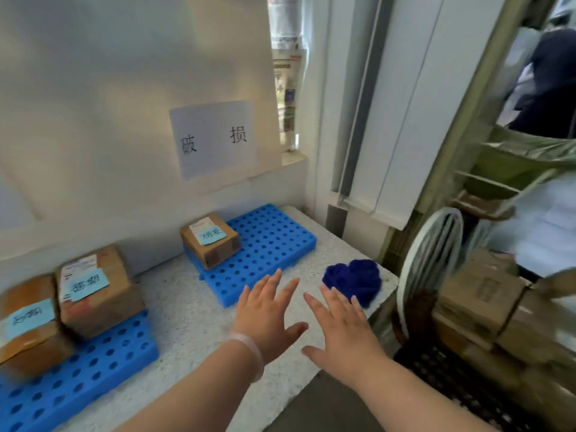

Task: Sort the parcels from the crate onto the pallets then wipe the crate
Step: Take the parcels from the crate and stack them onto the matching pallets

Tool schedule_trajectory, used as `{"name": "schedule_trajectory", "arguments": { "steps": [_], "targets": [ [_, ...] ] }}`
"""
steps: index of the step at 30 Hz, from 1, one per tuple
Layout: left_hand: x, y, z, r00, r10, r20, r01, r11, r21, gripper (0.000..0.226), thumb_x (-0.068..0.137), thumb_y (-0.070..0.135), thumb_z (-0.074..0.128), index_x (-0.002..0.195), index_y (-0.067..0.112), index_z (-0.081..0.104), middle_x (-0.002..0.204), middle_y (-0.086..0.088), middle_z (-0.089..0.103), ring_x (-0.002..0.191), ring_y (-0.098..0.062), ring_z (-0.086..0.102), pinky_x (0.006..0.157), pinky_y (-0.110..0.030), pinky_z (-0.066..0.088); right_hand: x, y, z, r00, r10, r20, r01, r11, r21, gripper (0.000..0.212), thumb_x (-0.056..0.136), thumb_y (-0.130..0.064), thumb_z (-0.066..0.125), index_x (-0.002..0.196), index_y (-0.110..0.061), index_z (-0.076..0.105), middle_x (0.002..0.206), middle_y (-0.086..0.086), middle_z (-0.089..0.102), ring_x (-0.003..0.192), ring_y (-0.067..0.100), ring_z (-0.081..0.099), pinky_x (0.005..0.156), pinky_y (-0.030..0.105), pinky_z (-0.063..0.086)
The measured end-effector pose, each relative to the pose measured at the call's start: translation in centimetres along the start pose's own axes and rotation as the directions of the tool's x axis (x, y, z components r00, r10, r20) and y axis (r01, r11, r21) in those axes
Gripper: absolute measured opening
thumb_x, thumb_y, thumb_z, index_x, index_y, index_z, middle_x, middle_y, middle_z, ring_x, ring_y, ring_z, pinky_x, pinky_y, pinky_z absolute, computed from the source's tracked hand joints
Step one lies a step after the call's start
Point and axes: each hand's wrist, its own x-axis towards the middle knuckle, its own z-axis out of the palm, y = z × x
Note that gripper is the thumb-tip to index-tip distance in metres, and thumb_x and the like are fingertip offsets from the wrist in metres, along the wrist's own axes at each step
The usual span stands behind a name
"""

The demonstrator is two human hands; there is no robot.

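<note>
Bare forearms, pale translucent bangle (249, 353) on left wrist

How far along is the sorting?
Done: two parcels on the left pallet, a third parcel on the right pallet. In hand: nothing; left hand and right hand hover open. Left: boxes at right may need sorting; blue cloth lies untouched, so wiping remains.

Pallets (274, 241) bright blue w/ hole grid; parcels (218, 255) brown, lt-blue notes (210, 236); cloth (352, 280) dark blue; counter (187, 307) speckled gray.

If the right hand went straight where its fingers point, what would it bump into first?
Probably the dark blue cloth, bunched on the counter just ahead of the right hand. Depth is hard to judge here.
</note>
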Motion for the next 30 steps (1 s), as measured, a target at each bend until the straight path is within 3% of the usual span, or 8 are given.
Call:
{"name": "schedule_trajectory", "arguments": {
  "steps": [6, 12, 16, 23, 30],
  "targets": [
    [2.1, 16.4, 1.5, 0.980, 0.197, 0.017, -0.196, 0.978, -0.069, 0.081, 0.091, 0.066, 0.044, 0.155, 0.042, 0.000, 0.166, 0.003, -0.002, 0.152, -0.022, 0.000, 0.123, -0.046, 0.006, -9.4, 12.7, -2.7, 0.974, 0.215, -0.076, -0.214, 0.977, 0.023, 0.089, 0.089, -0.060, 0.052, 0.154, -0.038, -0.005, 0.163, -0.002, -0.015, 0.150, 0.018, -0.015, 0.119, 0.044, -0.013],
    [2.8, 31.4, 3.7, 0.926, 0.376, 0.036, -0.369, 0.922, -0.120, 0.083, 0.089, 0.062, 0.053, 0.154, 0.046, 0.003, 0.165, 0.007, -0.001, 0.152, -0.020, 0.000, 0.123, -0.047, 0.003, -19.5, 24.4, -5.5, 0.879, 0.454, -0.147, -0.443, 0.890, 0.105, 0.089, 0.090, -0.057, 0.054, 0.153, -0.040, -0.007, 0.163, -0.004, -0.015, 0.150, 0.023, -0.012, 0.119, 0.043, -0.008],
    [2.5, 38.9, 5.6, 0.899, 0.432, 0.071, -0.421, 0.898, -0.130, 0.082, 0.090, 0.064, 0.050, 0.154, 0.045, 0.002, 0.165, 0.005, -0.001, 0.152, -0.022, 0.003, 0.123, -0.047, 0.008, -24.7, 29.9, -6.6, 0.834, 0.531, -0.149, -0.514, 0.846, 0.137, 0.089, 0.090, -0.056, 0.055, 0.152, -0.040, -0.006, 0.163, -0.005, -0.013, 0.150, 0.025, -0.008, 0.120, 0.044, -0.001],
    [3.1, 45.7, 7.9, 0.873, 0.459, 0.162, -0.445, 0.888, -0.118, 0.082, 0.091, 0.062, 0.050, 0.154, 0.045, 0.001, 0.166, 0.004, -0.002, 0.152, -0.024, 0.004, 0.122, -0.046, 0.006, -28.3, 36.2, -6.4, 0.780, 0.615, -0.113, -0.589, 0.784, 0.196, 0.087, 0.091, -0.057, 0.053, 0.153, -0.038, -0.005, 0.163, -0.003, -0.013, 0.150, 0.020, -0.010, 0.119, 0.040, -0.006],
    [8.6, 48.5, 8.7, 0.858, 0.477, 0.191, -0.451, 0.877, -0.163, 0.078, 0.094, 0.060, 0.046, 0.153, 0.046, -0.002, 0.165, 0.005, -0.003, 0.152, -0.023, 0.000, 0.122, -0.047, 0.006, -25.9, 41.0, -5.0, 0.740, 0.673, -0.011, -0.649, 0.717, 0.253, 0.087, 0.092, -0.056, 0.053, 0.153, -0.039, -0.006, 0.163, -0.004, -0.015, 0.150, 0.024, -0.010, 0.123, 0.046, 0.001]
  ]
}}
